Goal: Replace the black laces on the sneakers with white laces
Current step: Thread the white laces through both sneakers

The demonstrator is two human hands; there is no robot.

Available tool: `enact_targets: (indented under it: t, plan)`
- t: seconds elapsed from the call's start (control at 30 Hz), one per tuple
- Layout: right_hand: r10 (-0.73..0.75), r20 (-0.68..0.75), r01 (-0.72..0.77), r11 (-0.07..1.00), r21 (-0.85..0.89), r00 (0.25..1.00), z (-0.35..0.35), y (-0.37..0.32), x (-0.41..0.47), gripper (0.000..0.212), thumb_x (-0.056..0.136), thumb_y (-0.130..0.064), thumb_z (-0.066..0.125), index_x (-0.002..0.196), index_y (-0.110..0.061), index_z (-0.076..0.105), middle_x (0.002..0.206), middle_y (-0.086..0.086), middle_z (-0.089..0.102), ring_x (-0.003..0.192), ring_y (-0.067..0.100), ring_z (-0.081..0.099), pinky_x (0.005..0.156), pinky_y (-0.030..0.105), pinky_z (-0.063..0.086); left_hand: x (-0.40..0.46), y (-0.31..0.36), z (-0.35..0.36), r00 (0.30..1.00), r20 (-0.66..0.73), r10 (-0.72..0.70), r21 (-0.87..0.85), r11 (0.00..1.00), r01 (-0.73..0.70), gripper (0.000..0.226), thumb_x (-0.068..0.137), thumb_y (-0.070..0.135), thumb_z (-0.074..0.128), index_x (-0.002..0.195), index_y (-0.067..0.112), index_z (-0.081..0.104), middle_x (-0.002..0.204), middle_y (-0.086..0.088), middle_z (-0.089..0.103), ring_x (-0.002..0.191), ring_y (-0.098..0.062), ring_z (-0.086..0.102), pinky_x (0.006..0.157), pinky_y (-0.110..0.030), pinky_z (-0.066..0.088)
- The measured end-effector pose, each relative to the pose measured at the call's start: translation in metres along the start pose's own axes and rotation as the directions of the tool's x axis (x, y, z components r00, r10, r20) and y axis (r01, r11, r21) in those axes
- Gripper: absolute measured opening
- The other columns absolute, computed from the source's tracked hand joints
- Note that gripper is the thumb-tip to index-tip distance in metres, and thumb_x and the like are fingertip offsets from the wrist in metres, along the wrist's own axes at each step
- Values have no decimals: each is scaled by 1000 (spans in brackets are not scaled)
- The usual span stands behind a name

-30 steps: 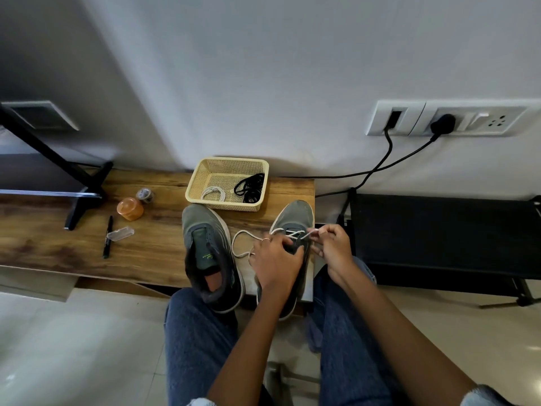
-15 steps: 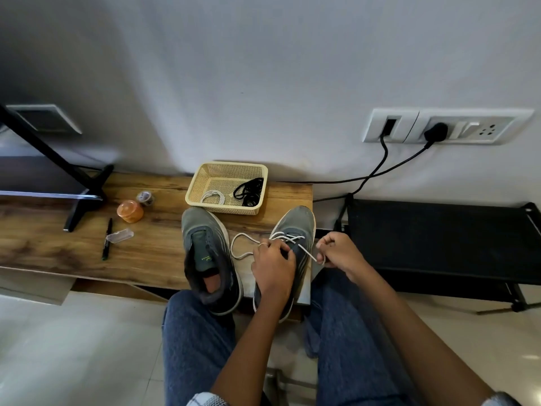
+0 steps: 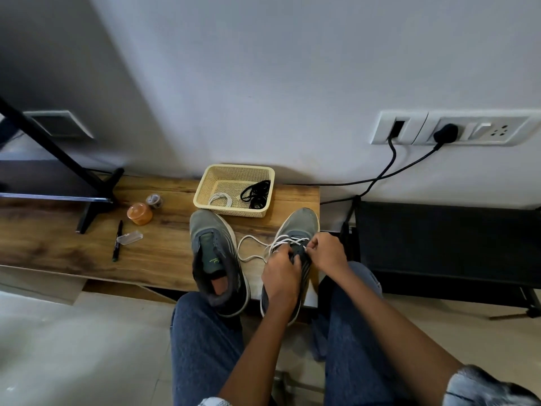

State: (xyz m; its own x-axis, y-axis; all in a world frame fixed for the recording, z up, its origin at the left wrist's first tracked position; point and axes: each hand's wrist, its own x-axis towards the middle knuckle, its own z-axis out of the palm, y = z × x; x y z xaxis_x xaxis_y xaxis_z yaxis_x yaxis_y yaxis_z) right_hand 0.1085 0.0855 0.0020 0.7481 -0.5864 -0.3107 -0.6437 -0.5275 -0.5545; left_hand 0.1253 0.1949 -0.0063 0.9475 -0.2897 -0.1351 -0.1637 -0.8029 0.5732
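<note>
Head view | right sneaker (image 3: 295,227) on worktop (image 3: 164,247) edge, under both hands | left hand (image 3: 282,273) grips its tongue area, steadying | right hand (image 3: 326,253) pinches white lace (image 3: 248,249) at eyelet, likely threading | unlaced left sneaker (image 3: 215,259) beside left hand | spare laces in basket (image 3: 234,210) beyond.

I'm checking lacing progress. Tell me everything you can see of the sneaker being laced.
The grey sneaker lies on the wooden bench, toe toward the wall, heel overhanging the edge. A white lace crosses its front eyelets; slack loops out on its left. The left hand grips its middle; the right hand pinches the lace.
</note>
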Motion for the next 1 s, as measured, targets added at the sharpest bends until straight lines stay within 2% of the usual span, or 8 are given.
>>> enact_targets:
  t: [0.1, 0.23, 0.37, 0.43, 0.53, 0.67, 0.8, 1.0]
  plan:
    - [-6, 205, 15, 999, -41, 979, -13, 8, -1, 15, 82, -10, 63, 72, 1, 65, 78, 12, 69, 73, 23, 65, 65, 31, 50, 0, 0, 2, 1000, -17, -6, -14, 1000, 6, 18, 92, 26, 55, 105, 14, 60, 101, -9, 67, 96, -30, 61, 76, -36, 44]
    - [19, 565, 65, 990, -128, 825, -29, 20, -11, 11, 78, -7, 69, 82, 3, 70, 88, 16, 72, 78, 21, 65, 78, 37, 55, 0, -1, 3, 1000, -21, -23, -39, 999, 22, 16, 92, 26, 56, 102, 15, 60, 99, -9, 68, 93, -30, 62, 75, -36, 46]
    - [-14, 222, 33, 996, -81, 975, -17, 19, -7, 19, 80, -27, 72, 69, -14, 63, 69, -6, 61, 76, 14, 59, 84, 40, 47, 1, 0, 3, 999, -18, -50, -58, 997, 49, 16, 91, 28, 57, 103, 17, 61, 99, -8, 68, 93, -29, 63, 75, -37, 48]
    - [-45, 69, 44, 999, 13, 997, -10, 12, -5, 16, 82, -31, 71, 75, -20, 62, 74, -9, 60, 80, 12, 60, 80, 35, 50, 1, 0, 3, 999, -13, -51, -57, 997, 51, 17, 91, 29, 57, 103, 17, 60, 99, -8, 68, 93, -29, 63, 75, -37, 48]
    - [-62, -14, 63, 995, 81, 998, 1, 0, -3, 13, 85, -25, 68, 90, -13, 68, 86, -1, 66, 85, 16, 62, 76, 33, 51, 0, 1, 1, 999, -1, -54, -51, 997, 54, 19, 92, 29, 57, 106, 16, 59, 101, -8, 68, 95, -29, 62, 75, -37, 47]
    - [-49, -90, 54, 997, 56, 995, 13, -5, -2, 8, 88, -16, 62, 85, -10, 66, 87, 6, 68, 85, 22, 63, 72, 32, 48, -1, 1, -1, 998, 10, -61, -59, 996, 61, 18, 92, 29, 56, 105, 17, 59, 101, -8, 67, 94, -28, 62, 76, -38, 49]
    - [-27, -39, 29, 998, 48, 999, 9, -4, -1, 8, 83, -13, 64, 75, -12, 62, 80, 5, 67, 79, 21, 63, 68, 32, 49, -1, 2, 1, 998, 3, -59, -54, 997, 59, 17, 93, 26, 55, 106, 15, 58, 101, -9, 67, 96, -29, 62, 77, -38, 47]
    - [-18, 274, 50, 993, -109, 962, -5, 8, -5, 37, 81, -11, 64, 53, -15, 41, 56, 1, 45, 56, 17, 45, 54, 27, 38, -1, 2, 3, 999, -20, -47, -67, 997, 46, 16, 94, 24, 54, 105, 13, 59, 101, -10, 67, 95, -31, 61, 77, -38, 46]
